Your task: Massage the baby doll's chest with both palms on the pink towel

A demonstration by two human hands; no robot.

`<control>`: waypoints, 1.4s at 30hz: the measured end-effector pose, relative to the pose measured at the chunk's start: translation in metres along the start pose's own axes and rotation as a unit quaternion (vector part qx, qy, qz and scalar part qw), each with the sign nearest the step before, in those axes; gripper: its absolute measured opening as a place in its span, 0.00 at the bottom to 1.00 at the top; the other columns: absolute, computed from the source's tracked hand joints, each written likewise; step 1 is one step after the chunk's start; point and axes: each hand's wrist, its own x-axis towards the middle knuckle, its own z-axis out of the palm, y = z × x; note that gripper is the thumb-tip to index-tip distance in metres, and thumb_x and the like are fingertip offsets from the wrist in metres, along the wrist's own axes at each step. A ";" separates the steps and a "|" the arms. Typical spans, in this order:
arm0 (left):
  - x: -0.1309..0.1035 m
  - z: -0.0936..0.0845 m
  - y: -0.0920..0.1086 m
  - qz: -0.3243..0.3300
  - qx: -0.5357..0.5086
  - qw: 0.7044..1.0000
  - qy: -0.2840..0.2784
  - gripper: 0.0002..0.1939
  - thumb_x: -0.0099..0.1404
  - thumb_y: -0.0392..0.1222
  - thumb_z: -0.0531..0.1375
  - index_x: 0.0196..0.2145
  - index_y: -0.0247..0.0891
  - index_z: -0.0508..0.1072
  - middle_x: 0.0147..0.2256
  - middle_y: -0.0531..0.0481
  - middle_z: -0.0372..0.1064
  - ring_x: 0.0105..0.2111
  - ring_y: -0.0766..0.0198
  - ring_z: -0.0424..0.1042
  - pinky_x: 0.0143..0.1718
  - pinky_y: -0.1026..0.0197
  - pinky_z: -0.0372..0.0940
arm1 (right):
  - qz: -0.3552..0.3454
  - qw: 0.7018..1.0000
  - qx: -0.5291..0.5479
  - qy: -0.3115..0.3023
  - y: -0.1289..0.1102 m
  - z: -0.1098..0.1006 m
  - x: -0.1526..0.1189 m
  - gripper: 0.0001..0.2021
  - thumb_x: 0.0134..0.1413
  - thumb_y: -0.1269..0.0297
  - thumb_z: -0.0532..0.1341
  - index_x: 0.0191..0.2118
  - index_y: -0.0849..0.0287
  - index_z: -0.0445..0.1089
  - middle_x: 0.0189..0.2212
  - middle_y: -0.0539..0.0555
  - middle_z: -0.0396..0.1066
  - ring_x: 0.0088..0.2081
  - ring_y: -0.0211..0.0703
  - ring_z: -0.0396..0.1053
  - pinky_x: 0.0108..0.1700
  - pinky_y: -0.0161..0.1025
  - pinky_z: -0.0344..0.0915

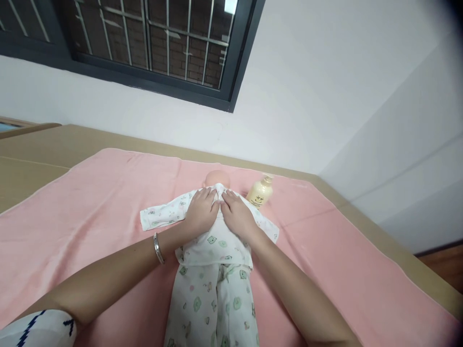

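A baby doll [217, 178] lies with its bald head toward the wall, dressed in a white printed top [217, 248] and matching trousers [197, 301]. My left hand [202, 208] rests flat on the upper left of the top, fingers stretched toward the doll's shoulder. On the upper right of the top, my right hand [237, 212] lies flat in the same way. The two thumbs come close together near the middle of the chest. Both sleeves spread out to the sides. A silver bangle [158, 248] circles my left wrist.
A cream pump bottle [260, 192] leans or lies just right of the doll's shoulder. Beneath everything spreads a pink blanket [108, 193] over a tan surface [87, 140]. Behind stands a white wall [289, 96] with a dark-framed barred window [155, 43].
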 end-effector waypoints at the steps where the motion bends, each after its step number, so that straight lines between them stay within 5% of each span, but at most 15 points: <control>1: -0.002 0.001 0.001 0.000 0.000 1.000 0.003 0.22 0.71 0.42 0.46 0.58 0.32 0.66 0.58 0.37 0.65 0.61 0.50 0.61 0.64 0.45 0.53 | 0.002 1.000 0.008 -0.001 0.005 0.001 0.004 0.23 0.67 0.63 0.45 0.62 0.62 0.62 0.65 0.61 0.57 0.67 0.50 0.51 0.67 0.51 0.47; 12: -0.017 -0.004 0.016 -0.006 0.033 0.999 0.002 0.21 0.70 0.41 0.48 0.57 0.32 0.67 0.59 0.35 0.63 0.62 0.46 0.58 0.62 0.43 0.54 | 0.034 0.999 0.021 -0.032 0.026 0.004 0.016 0.28 0.62 0.64 0.49 0.66 0.68 0.55 0.69 0.64 0.46 0.70 0.56 0.41 0.69 0.54 0.42; 22: 0.009 -0.016 0.001 -0.051 0.012 0.997 -0.058 0.21 0.69 0.39 0.46 0.53 0.31 0.69 0.55 0.35 0.68 0.57 0.48 0.65 0.58 0.45 0.59 | 0.020 0.998 -0.064 -0.020 -0.015 -0.003 -0.013 0.27 0.62 0.67 0.48 0.65 0.67 0.58 0.65 0.66 0.55 0.67 0.58 0.50 0.66 0.51 0.49; 29: -0.021 -0.007 0.022 0.004 0.072 0.997 -0.020 0.26 0.66 0.37 0.49 0.60 0.26 0.62 0.61 0.31 0.60 0.64 0.42 0.54 0.61 0.42 0.53 | 0.038 0.999 0.004 -0.020 0.017 -0.007 0.013 0.24 0.63 0.66 0.46 0.61 0.70 0.62 0.63 0.65 0.60 0.64 0.51 0.56 0.66 0.46 0.51; 37: 0.006 -0.016 0.001 -0.059 0.020 0.996 -0.061 0.20 0.68 0.39 0.47 0.53 0.29 0.68 0.55 0.34 0.67 0.57 0.48 0.64 0.59 0.46 0.58 | 0.017 0.999 -0.047 -0.015 -0.013 0.002 -0.012 0.27 0.62 0.67 0.48 0.66 0.68 0.56 0.67 0.65 0.52 0.68 0.55 0.46 0.67 0.49 0.47; 42: -0.015 -0.014 0.022 -0.021 0.089 0.995 -0.045 0.23 0.69 0.38 0.49 0.59 0.29 0.63 0.61 0.34 0.60 0.64 0.45 0.55 0.62 0.44 0.54 | 0.015 1.000 0.023 -0.013 0.010 -0.006 0.006 0.23 0.65 0.64 0.46 0.62 0.62 0.62 0.63 0.60 0.61 0.65 0.49 0.54 0.66 0.48 0.50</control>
